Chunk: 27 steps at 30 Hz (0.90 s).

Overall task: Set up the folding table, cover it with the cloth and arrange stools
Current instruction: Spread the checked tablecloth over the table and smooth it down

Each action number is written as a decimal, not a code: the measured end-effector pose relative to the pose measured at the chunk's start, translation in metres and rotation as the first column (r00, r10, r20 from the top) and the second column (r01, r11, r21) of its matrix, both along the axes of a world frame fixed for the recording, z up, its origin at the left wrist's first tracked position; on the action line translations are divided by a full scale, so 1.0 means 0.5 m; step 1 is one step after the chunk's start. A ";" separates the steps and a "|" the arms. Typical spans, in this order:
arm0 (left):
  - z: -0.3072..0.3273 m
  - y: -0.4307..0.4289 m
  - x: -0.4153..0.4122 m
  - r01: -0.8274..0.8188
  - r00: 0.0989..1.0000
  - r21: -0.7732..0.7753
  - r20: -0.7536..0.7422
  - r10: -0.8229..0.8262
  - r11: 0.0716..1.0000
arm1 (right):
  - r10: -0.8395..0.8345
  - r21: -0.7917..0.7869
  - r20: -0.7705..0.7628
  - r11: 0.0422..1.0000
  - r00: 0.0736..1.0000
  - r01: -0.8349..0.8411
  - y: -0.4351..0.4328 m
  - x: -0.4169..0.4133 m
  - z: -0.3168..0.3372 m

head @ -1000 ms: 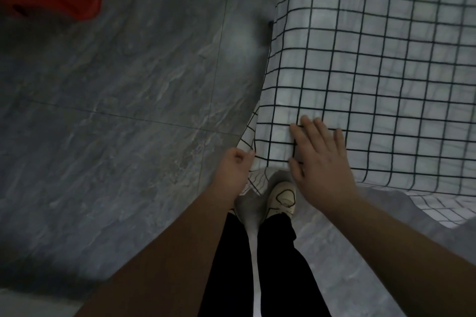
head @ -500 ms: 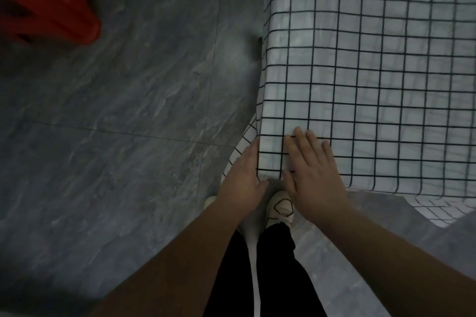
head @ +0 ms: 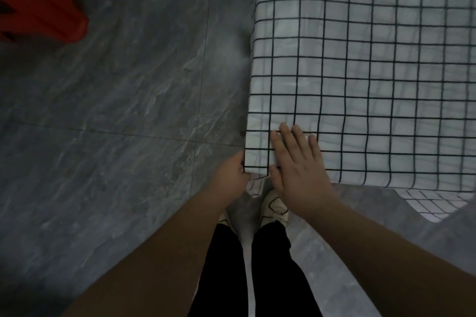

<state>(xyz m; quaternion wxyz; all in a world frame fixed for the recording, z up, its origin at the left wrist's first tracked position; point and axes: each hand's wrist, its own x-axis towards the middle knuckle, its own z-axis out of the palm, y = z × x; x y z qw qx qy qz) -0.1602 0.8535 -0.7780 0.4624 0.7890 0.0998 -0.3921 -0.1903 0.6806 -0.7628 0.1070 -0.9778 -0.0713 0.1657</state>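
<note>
The checked cloth (head: 360,72) lies spread over the folding table, which is hidden beneath it, and drapes past the near edge and the left edge. Both hands work at the near-left corner. The right hand (head: 296,170) lies flat on top just inside that corner, fingers straight and together, pressing the cloth down. The left hand (head: 230,175) is at the corner's outer side, thumb against the fold and fingers curled under the overhang, gripping the hanging cloth.

From this grip the whole cloth runs away and to the right, so pulling it taut probably means drawing down and towards the person. The red stool (head: 43,15) stands well apart on the grey floor (head: 116,136), far-left, nearer the left hand.
</note>
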 end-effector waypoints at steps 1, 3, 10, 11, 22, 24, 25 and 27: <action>0.012 0.006 0.009 0.075 0.997 0.002 -0.025 -0.075 0.997 | -0.003 0.005 -0.018 1.000 1.000 0.003 0.000 0.002 0.006; 0.033 0.015 0.027 0.175 0.982 -0.022 -0.074 -0.176 0.984 | -0.003 0.017 -0.055 1.000 0.998 0.004 -0.001 0.009 0.019; 0.075 0.016 0.072 -0.056 0.997 0.088 -0.038 0.060 0.995 | -0.026 0.104 -0.155 0.994 0.987 0.043 -0.006 0.035 0.057; 0.095 0.003 0.082 -0.163 0.987 0.096 0.019 0.161 0.982 | -0.030 0.109 -0.160 0.993 0.987 0.048 -0.006 0.038 0.060; 0.088 -0.108 0.189 -0.357 0.934 0.083 0.068 0.352 0.930 | -0.036 0.071 -0.137 0.996 0.990 0.046 -0.005 0.036 0.055; 0.083 -0.103 0.203 -0.369 0.929 0.078 0.004 0.370 0.926 | -0.041 0.078 -0.134 0.996 0.990 0.052 -0.008 0.038 0.054; 0.084 -0.100 0.209 -0.366 0.930 0.070 -0.017 0.368 0.928 | -0.043 0.082 -0.132 0.995 0.990 0.055 -0.009 0.040 0.054; 0.082 -0.094 0.218 -0.324 0.945 0.071 -0.030 0.327 0.943 | -0.049 0.083 -0.134 0.995 0.990 0.060 -0.012 0.041 0.055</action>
